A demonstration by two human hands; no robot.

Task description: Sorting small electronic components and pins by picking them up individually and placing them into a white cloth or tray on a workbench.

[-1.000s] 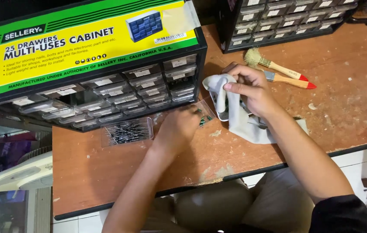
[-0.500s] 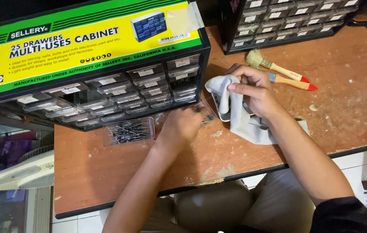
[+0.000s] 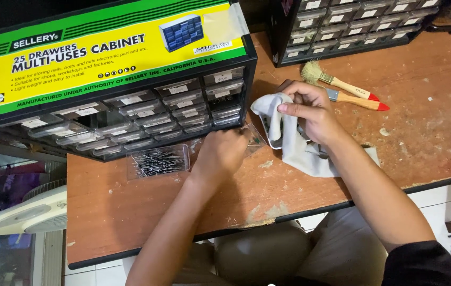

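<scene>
- the left hand [image 3: 224, 153] rests on the wooden table [image 3: 146, 212], fingers curled down and closed on the near end of a small clear plastic drawer [image 3: 252, 139] that lies just in front of the drawer cabinet [image 3: 130, 100].
- what lies inside that drawer is too small to tell apart; only a few dark specks show.
- the right hand [image 3: 310, 111] is closed around a grey cloth [image 3: 302, 151] and a small white container [image 3: 274, 130], thumb stretched across the top; the cloth is bunched over the container and trails down onto the table toward the near edge.
- a second clear plastic drawer [image 3: 157, 160] lies on the table to the left of the left hand, well apart from it, and holds a heap of thin metal pins.
- the drawer cabinet stands at the back left, tilted, with rows of small clear drawers; one slot in its right column looks dark and open.
- a second drawer cabinet [image 3: 352, 29] stands at the back right.
- two paint brushes [image 3: 350, 91] with wooden handles and red tips lie just behind the right hand, side by side.
- the table's near edge runs close under both forearms; bare wood lies open to the right of the right arm and in front of the pin drawer.
- a white fan [image 3: 24, 214] sits below the table's left edge.
</scene>
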